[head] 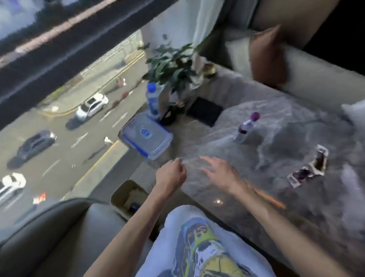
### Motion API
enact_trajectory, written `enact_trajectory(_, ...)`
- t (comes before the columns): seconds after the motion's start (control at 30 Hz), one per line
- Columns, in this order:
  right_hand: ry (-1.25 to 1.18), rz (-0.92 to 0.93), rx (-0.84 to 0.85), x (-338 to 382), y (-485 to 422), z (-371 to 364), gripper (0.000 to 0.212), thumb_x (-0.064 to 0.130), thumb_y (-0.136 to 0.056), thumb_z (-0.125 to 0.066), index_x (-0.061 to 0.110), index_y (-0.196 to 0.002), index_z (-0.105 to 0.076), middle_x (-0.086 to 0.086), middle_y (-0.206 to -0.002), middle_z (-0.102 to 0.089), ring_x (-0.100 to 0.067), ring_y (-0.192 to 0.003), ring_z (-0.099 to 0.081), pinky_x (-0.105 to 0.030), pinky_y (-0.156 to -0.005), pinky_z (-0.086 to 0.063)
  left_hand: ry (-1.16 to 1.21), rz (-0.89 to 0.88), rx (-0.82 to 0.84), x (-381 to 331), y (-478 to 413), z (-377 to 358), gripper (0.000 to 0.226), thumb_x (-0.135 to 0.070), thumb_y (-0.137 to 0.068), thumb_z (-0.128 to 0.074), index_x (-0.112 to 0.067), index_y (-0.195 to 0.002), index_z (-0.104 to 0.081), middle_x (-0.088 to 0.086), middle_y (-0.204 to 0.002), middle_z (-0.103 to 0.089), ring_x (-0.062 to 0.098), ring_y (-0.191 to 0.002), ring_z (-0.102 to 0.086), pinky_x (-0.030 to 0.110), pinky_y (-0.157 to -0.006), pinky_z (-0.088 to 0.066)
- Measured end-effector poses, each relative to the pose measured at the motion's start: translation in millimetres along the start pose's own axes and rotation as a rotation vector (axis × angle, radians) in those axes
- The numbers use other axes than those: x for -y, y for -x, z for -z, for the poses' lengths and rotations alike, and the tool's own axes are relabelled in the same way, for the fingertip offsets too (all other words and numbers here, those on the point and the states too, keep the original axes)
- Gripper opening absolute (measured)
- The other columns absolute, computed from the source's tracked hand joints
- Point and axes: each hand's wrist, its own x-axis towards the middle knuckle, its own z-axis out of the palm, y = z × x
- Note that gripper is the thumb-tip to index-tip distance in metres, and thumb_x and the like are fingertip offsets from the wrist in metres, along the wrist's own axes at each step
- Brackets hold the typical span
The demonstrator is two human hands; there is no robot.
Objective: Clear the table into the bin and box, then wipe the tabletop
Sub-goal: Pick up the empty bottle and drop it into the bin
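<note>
Head view is showing us two hands over the near table [247,206] edge. Our left hand [171,176] is curling shut on nothing we can see; our right hand [219,173] is spreading flat and open. One box [129,195] is sitting below. Farther on, one wrapper [310,167] is lying long-ways toward the far side. One lidded tub [146,134] and two bottles, purple-capped [246,127] and blue [153,100], are standing upright.

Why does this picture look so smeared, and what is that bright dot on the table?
Head view: motion blur smears the whole frame, worst on the right hand and the brown cushion; the dot is a small glare spot on the glossy marble table; the wide lens bends the window frame.
</note>
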Motion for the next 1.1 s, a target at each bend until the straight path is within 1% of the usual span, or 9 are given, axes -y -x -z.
enact_trajectory(0.1,-0.060,-0.141,-0.154,-65,31,40,0.047,0.039,-0.090,-0.060,0.026,-0.135,-0.053,-0.001,-0.137,-0.058,-0.022,-0.125,-0.055,-0.033,-0.102,-0.043,-0.067,-0.121,0.000,-63,-12,-8,0.031,-0.029,-0.094,-0.040,-0.015,-0.114,-0.058,0.014,-0.117,-0.066,0.034,-0.107,-0.062,0.039,-0.084,-0.049)
enact_trajectory(0.23,-0.135,-0.288,-0.292,-125,75,73,0.046,0.037,-0.090,-0.062,0.020,-0.132,-0.057,-0.007,-0.132,-0.062,-0.025,-0.121,-0.058,-0.036,-0.099,-0.046,-0.170,-0.241,0.043,-131,-18,-21,0.031,-0.027,-0.093,-0.041,-0.016,-0.116,-0.058,0.014,-0.116,-0.067,0.037,-0.103,-0.063,0.040,-0.082,-0.049)
enact_trajectory(0.5,-0.204,-0.396,-0.402,-153,88,99,0.046,0.030,-0.092,-0.061,0.015,-0.135,-0.054,-0.005,-0.136,-0.059,-0.023,-0.123,-0.055,-0.024,-0.095,-0.038,-0.325,-0.442,0.073,-199,-59,-21,0.029,-0.025,-0.092,-0.041,-0.017,-0.111,-0.061,0.010,-0.113,-0.068,0.036,-0.100,-0.064,0.036,-0.076,-0.047)
enact_trajectory(0.63,-0.244,-0.456,-0.392,-156,71,103,0.050,0.034,-0.093,-0.060,0.016,-0.138,-0.051,-0.005,-0.139,-0.056,-0.021,-0.127,-0.053,-0.024,-0.099,-0.038,-0.356,-0.485,0.061,-212,-92,-5,0.029,-0.023,-0.092,-0.041,-0.018,-0.112,-0.061,0.011,-0.111,-0.069,0.037,-0.100,-0.065,0.036,-0.073,-0.045)
enact_trajectory(0.8,-0.278,-0.547,-0.321,-156,28,115,0.059,0.040,-0.092,-0.060,0.021,-0.144,-0.042,-0.006,-0.145,-0.050,-0.022,-0.130,-0.051,-0.028,-0.100,-0.040,-0.349,-0.537,0.039,-230,-142,21,0.033,-0.026,-0.095,-0.044,-0.019,-0.126,-0.053,0.011,-0.118,-0.066,0.036,-0.104,-0.063,0.036,-0.072,-0.041)
enact_trajectory(0.87,-0.311,-0.561,-0.272,-154,4,121,0.069,0.044,-0.090,-0.061,0.024,-0.149,-0.032,-0.005,-0.151,-0.042,-0.021,-0.135,-0.045,-0.030,-0.104,-0.038,-0.303,-0.580,0.067,-237,-165,26,0.046,-0.034,-0.095,-0.050,-0.020,-0.138,-0.042,0.009,-0.131,-0.059,0.034,-0.115,-0.060,0.040,-0.080,-0.046)
enact_trajectory(0.93,-0.340,-0.551,-0.230,-150,-22,126,0.079,0.046,-0.088,-0.062,0.025,-0.153,-0.021,-0.003,-0.157,-0.031,-0.020,-0.141,-0.037,-0.032,-0.110,-0.034,-0.263,-0.630,0.113,-245,-186,25,0.057,-0.040,-0.093,-0.053,-0.019,-0.143,-0.036,0.008,-0.140,-0.053,0.032,-0.123,-0.054,0.042,-0.091,-0.047)
enact_trajectory(1.0,-0.341,-0.552,-0.224,-145,-46,128,0.081,0.040,-0.089,-0.063,0.022,-0.154,-0.018,-0.001,-0.159,-0.025,-0.019,-0.144,-0.031,-0.031,-0.114,-0.029,-0.246,-0.666,0.162,-256,-202,19,0.055,-0.042,-0.093,-0.053,-0.017,-0.141,-0.040,0.010,-0.140,-0.051,0.032,-0.125,-0.052,0.043,-0.096,-0.045)
enact_trajectory(1.1,-0.328,-0.576,-0.216,-141,-68,130,0.076,0.027,-0.090,-0.064,0.016,-0.152,-0.022,-0.005,-0.158,-0.029,-0.021,-0.143,-0.032,-0.027,-0.110,-0.029,-0.274,-0.692,0.255,-271,-222,7,0.047,-0.034,-0.092,-0.056,-0.015,-0.134,-0.048,0.014,-0.135,-0.054,0.033,-0.123,-0.052,0.042,-0.097,-0.045)
